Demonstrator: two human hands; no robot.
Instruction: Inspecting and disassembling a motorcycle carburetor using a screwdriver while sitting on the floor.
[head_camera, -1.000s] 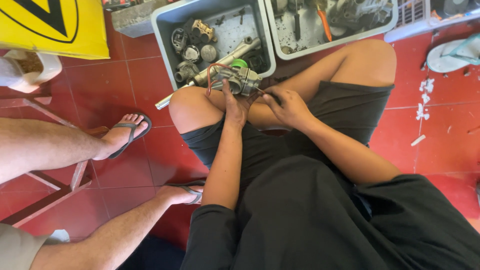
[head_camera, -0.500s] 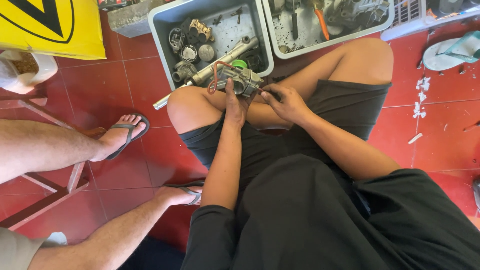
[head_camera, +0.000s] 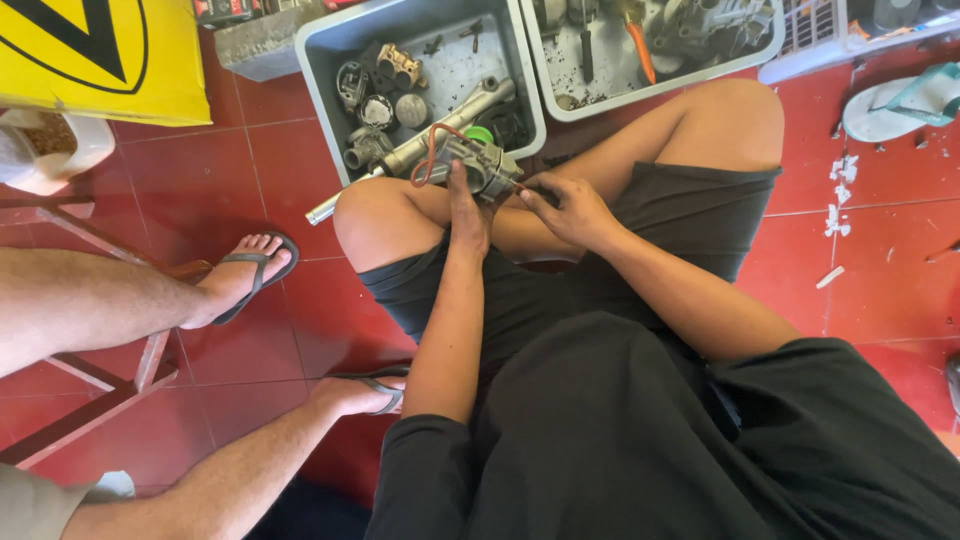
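I sit on a red tiled floor with my knees bent. A grey metal engine part with a reddish wire loop rests over my left knee. My left hand grips it from below. My right hand pinches a thin tool whose tip touches the part's right side. Both forearms reach forward over my black shorts and black shirt.
A grey tray of metal parts and a long metal tube stands just beyond my knees, a second tray beside it. Another person's legs in sandals lie at the left by a wooden frame. A yellow board leans top left.
The view has shifted slightly. My hands stay on the engine part with only small movement.
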